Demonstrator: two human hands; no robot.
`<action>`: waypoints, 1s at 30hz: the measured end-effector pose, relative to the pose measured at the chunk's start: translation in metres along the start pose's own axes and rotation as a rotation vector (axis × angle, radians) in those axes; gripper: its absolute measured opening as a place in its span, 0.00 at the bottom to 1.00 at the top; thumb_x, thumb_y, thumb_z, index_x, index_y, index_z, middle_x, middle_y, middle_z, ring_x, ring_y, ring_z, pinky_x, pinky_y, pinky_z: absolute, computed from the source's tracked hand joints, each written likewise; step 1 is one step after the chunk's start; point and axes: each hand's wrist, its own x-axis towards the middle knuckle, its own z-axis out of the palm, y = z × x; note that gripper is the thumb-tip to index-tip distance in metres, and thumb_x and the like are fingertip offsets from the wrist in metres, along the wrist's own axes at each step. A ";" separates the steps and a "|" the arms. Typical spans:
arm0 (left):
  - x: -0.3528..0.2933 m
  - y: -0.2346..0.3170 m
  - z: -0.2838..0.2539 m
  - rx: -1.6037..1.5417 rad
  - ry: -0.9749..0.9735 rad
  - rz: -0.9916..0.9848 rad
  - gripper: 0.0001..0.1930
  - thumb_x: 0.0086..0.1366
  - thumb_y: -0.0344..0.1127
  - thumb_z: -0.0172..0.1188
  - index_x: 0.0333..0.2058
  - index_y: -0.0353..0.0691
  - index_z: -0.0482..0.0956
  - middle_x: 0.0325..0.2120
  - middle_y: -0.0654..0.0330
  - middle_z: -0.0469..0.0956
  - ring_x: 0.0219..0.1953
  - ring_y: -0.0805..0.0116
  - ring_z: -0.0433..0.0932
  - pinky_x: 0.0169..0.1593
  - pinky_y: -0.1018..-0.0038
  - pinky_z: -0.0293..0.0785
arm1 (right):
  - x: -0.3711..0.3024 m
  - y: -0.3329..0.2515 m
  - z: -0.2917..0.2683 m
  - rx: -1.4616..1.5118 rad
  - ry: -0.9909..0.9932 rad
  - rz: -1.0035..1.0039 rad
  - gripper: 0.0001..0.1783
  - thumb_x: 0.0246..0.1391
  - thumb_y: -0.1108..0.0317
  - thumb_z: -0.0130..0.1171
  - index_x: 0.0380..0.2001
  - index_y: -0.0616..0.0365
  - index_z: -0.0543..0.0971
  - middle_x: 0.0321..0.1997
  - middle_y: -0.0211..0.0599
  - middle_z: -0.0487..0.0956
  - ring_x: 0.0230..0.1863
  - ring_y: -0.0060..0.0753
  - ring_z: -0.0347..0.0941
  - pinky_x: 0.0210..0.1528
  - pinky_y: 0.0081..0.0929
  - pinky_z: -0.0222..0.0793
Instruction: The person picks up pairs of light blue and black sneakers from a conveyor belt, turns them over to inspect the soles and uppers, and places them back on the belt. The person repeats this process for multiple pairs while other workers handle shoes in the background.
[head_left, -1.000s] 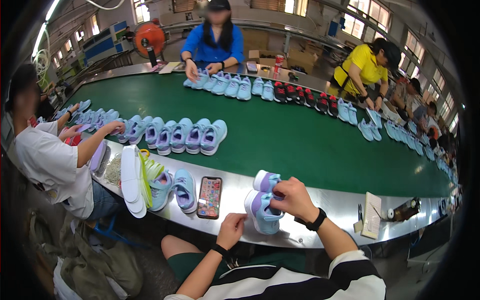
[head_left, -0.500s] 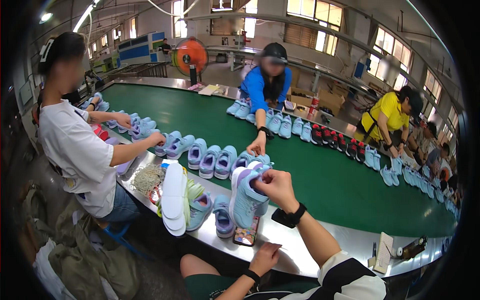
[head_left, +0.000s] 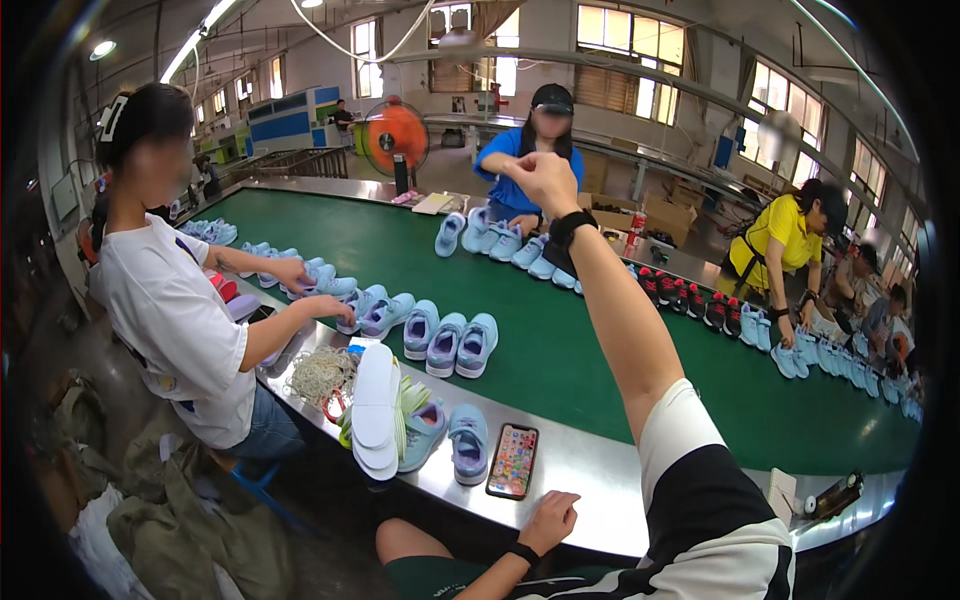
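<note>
My right hand (head_left: 545, 185) is stretched far out over the green belt (head_left: 560, 330), its fingers curled together. It overlaps the arm of a person in blue (head_left: 498, 163), and whether the two touch cannot be told. No shoe shows in it. My left hand (head_left: 550, 522) lies on the metal table edge, fingers loosely extended and holding nothing. Nearest to it is a phone (head_left: 513, 461) with a lit screen. A light blue sneaker (head_left: 468, 445) stands left of the phone, and another light blue sneaker (head_left: 424, 436) is beside the white insoles (head_left: 375, 410).
A row of light blue sneakers (head_left: 446, 345) runs along the belt's near side. More blue shoes (head_left: 505, 242) and black-red shoes (head_left: 690, 292) line the far side. At left a person in white (head_left: 180, 320) handles shoes. Elastic bands (head_left: 322, 374) lie near the insoles.
My right hand has moved forward and up; the light blue sneaker it held is no longer visible in it. Two sneakers left the near row's end. The person in blue has drawn back.
</note>
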 end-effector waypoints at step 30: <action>-0.001 0.007 0.005 0.225 -0.117 0.055 0.14 0.51 0.22 0.57 0.40 0.31 0.76 0.37 0.49 0.77 0.43 0.49 0.75 0.50 0.61 0.74 | -0.278 0.062 0.178 -0.152 -1.009 0.115 0.41 0.43 0.37 0.66 0.60 0.39 0.72 0.56 0.50 0.77 0.57 0.49 0.74 0.63 0.51 0.58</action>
